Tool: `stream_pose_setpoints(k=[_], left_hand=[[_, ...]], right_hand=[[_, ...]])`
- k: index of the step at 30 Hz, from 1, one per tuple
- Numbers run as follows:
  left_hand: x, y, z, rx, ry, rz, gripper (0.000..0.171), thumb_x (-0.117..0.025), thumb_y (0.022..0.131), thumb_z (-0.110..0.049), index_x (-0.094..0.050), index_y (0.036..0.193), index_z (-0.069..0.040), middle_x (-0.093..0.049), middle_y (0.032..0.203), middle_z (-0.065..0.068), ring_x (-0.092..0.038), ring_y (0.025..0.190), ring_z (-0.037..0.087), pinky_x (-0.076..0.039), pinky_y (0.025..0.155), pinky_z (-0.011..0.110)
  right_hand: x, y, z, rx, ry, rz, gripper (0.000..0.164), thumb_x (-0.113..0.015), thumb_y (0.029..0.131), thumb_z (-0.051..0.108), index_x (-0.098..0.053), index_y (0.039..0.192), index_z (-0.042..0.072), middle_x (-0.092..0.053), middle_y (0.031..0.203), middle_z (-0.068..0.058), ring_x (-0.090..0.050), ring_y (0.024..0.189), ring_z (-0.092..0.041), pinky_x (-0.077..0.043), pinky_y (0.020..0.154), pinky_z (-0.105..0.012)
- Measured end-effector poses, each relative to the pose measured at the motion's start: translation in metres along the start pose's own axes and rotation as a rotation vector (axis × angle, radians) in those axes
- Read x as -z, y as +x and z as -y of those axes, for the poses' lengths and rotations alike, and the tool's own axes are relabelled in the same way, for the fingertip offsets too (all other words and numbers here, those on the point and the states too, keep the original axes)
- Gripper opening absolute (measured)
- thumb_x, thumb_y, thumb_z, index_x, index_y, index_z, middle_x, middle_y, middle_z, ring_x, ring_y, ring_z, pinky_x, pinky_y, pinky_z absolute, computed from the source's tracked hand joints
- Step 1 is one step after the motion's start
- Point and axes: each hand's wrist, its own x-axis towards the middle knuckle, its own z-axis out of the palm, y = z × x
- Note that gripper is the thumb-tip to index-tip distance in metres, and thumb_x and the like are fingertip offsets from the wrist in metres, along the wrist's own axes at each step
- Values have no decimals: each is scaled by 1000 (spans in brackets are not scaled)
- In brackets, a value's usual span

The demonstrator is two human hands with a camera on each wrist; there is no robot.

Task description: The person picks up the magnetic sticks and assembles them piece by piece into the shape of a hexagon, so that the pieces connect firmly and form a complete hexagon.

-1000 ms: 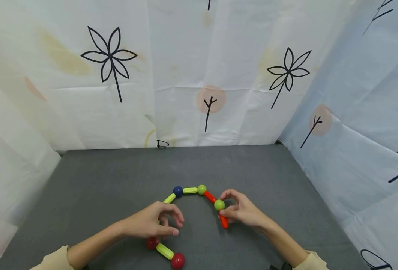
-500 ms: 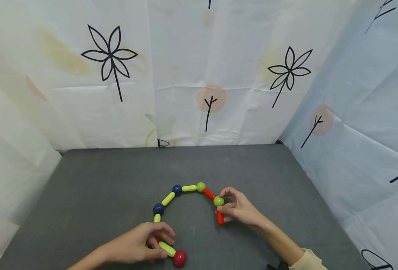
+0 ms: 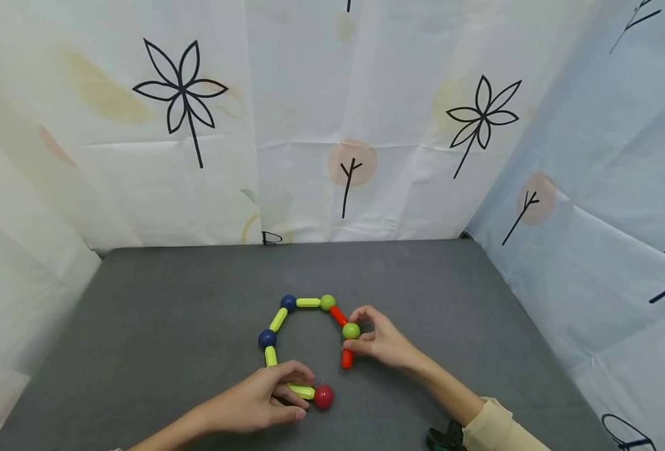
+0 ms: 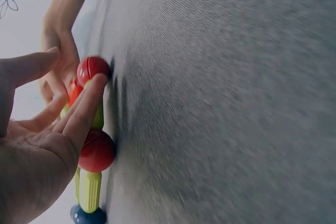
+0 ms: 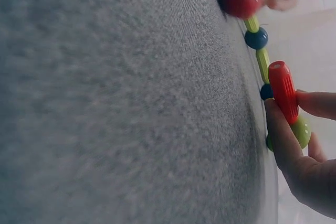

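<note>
A chain of magnetic rods and balls curves over the grey table, its two ends a short gap apart. My right hand (image 3: 385, 341) pinches the green ball (image 3: 351, 331) near one end, where a red rod (image 5: 282, 90) sticks out bare-ended. At the other end is a red ball (image 3: 323, 396) on a yellow-green rod (image 3: 302, 392). My left hand (image 3: 264, 398) lies along that rod, fingers extended against rod and ball, thumb held away. Another red ball (image 4: 97, 150), hidden by the left hand in the head view, shows in the left wrist view.
The chain's far side has two blue balls (image 3: 289, 303), another green ball (image 3: 328, 302) and a second red rod (image 3: 338, 316). Patterned white cloth (image 3: 298, 113) hangs behind and beside the grey table (image 3: 157, 300). A dark strap device (image 3: 446, 435) sits at the right wrist.
My left hand has moved right, bringing the red ball end across. The right hand has shifted slightly left with the green ball, so the chain's ends are closer together.
</note>
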Motion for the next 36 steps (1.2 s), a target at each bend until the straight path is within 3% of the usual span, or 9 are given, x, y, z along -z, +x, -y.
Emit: stream_pose_setpoints(k=[11,16,20,23,25,27,29,32,36], left_hand=[[1,24,-9,-33,-22,-23,52,-72,105,-9,-48,150,2,-59,156,23,-72,131,36,-64,98,30],[7,25,-14,-63,35,-65,52,-74,104,-12,-50,148,2,-66,147,24,-79,114,33,-66,88,29],[22,24,-14,-202,242,-224,45,-77,102,-13,-58,140,1,-73,131,23,-78,98,22,-64,78,27],[38,24,-11,-296,466,-404,41,-81,98,-11,-63,134,-2,-73,126,18,-73,103,21,-64,84,29],[50,25,-9,-311,595,-506,45,-84,95,-12,-64,135,-4,-71,129,16,-70,109,26,-64,90,34],[60,29,-7,-283,663,-556,55,-86,94,-15,-60,141,-4,-66,137,17,-67,118,31,-62,97,43],[69,34,-5,-235,679,-557,68,-87,93,-19,-53,150,-2,-60,147,20,-64,128,36,-60,104,51],[82,45,-2,-185,621,-501,85,-86,94,-21,-39,161,3,-49,161,27,-55,145,45,-53,115,58],[93,56,3,-182,542,-424,90,-83,96,-16,-28,165,6,-40,168,31,-43,157,48,-44,122,58]], right_hand=[[-8,12,3,8,-29,9,45,-78,100,9,-45,129,-1,-49,135,-20,-76,84,-16,-59,78,-25],[-5,14,4,1,-63,19,46,-78,100,10,-47,131,0,-51,133,-19,-76,85,-17,-63,78,-29],[3,17,5,34,-136,30,46,-77,101,11,-48,133,-3,-54,128,-22,-78,85,-20,-68,79,-35],[10,19,8,58,-217,29,44,-77,101,13,-51,133,-4,-59,123,-22,-79,86,-25,-68,79,-36],[13,20,10,69,-274,24,43,-77,101,15,-53,133,-3,-62,122,-22,-79,88,-27,-66,78,-34],[15,22,11,78,-334,19,44,-78,101,17,-55,133,-1,-64,123,-21,-79,94,-27,-64,79,-32],[15,25,12,93,-395,13,47,-80,99,20,-56,134,0,-65,126,-19,-78,101,-27,-63,83,-31],[13,29,13,116,-466,4,56,-83,97,23,-54,140,3,-64,136,-19,-75,110,-27,-62,91,-36],[9,33,14,144,-493,0,66,-85,95,22,-50,149,4,-61,147,-20,-74,112,-28,-63,94,-43]])
